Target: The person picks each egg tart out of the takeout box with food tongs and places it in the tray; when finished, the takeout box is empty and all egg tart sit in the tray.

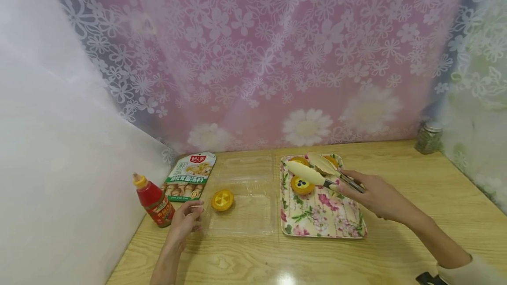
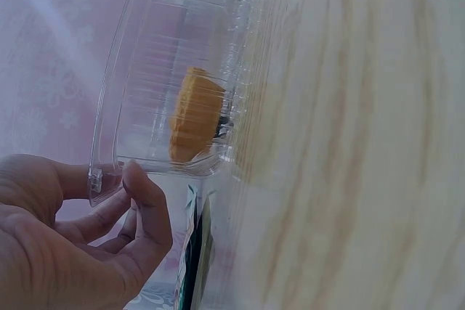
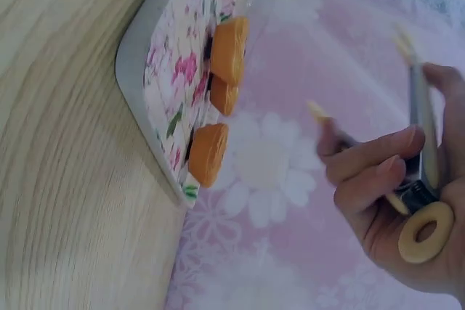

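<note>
My left hand (image 1: 184, 223) pinches the rim of a clear plastic clamshell box (image 1: 255, 215) at its left side. A yellow-topped egg tart (image 1: 222, 199) sits in the box's near half, at the left. My right hand (image 1: 377, 196) grips tongs (image 1: 304, 173) with cream tips and dark metal arms. The tips are spread apart over a floral tray (image 1: 317, 221), with nothing seen between them. On the tray, a tart with dark berries (image 1: 302, 185) lies below the tips, partly covered. Two more tarts show behind them; the right wrist view shows all three tarts (image 3: 208, 154) on the tray.
Left of the box stand a red sauce bottle (image 1: 156, 203) and a green-white food packet (image 1: 190, 177). The box's other half (image 1: 245, 168) lies open towards the flowered curtain (image 1: 253, 69). A glass jar (image 1: 429, 137) stands at the far right corner.
</note>
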The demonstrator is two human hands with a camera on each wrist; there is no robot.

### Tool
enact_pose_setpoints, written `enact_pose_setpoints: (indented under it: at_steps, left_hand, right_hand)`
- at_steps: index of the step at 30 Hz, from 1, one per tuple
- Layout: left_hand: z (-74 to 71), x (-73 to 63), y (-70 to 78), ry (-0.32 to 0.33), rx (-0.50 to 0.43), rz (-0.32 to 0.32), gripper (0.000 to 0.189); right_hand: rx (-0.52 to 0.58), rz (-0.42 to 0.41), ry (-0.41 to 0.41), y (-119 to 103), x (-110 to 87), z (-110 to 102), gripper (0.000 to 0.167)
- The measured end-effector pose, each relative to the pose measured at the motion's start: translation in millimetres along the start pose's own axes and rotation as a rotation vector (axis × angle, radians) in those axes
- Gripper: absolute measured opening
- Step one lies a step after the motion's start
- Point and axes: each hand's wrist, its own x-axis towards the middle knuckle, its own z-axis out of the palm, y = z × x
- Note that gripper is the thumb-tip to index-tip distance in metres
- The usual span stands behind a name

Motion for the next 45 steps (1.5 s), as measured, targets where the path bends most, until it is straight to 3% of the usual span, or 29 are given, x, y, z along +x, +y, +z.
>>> enact_pose_setpoints:
  at_steps: [6, 19, 24, 30, 39, 45]
  left_hand:
    - [0.0, -1.1, 3.2, -0.001, 0.007, 0.013, 0.033]
    - [1.2, -2.9, 3.6, 0.006, 0.003, 0.012, 0.031]
    - [1.4, -1.0, 4.0, 0.006, -0.008, 0.011, 0.032]
    - [1.1, -0.5, 3.5, 0.011, -0.005, 0.005, 0.031]
    - [1.5, -1.3, 3.7, 0.023, 0.005, 0.009, 0.029]
    - [0.8, -1.3, 4.1, 0.024, 0.011, 0.005, 0.030]
  right_hand:
    - [-0.118, -0.085, 0.026, -17, 5.9, 20, 0.086]
    - [-0.076, -0.194, -0.079, -31, 27.5, 56, 0.102]
    - [-0.113, -0.207, -0.002, -42, 36.4, 68, 0.104]
    - [-0.188, -0.191, 0.089, -58, 47.4, 85, 0.099]
    - [-0.182, -0.216, 0.037, -85, 60.3, 100, 0.072]
    - [-0.257, -0.199, 0.019, -106, 68.5, 115, 0.065]
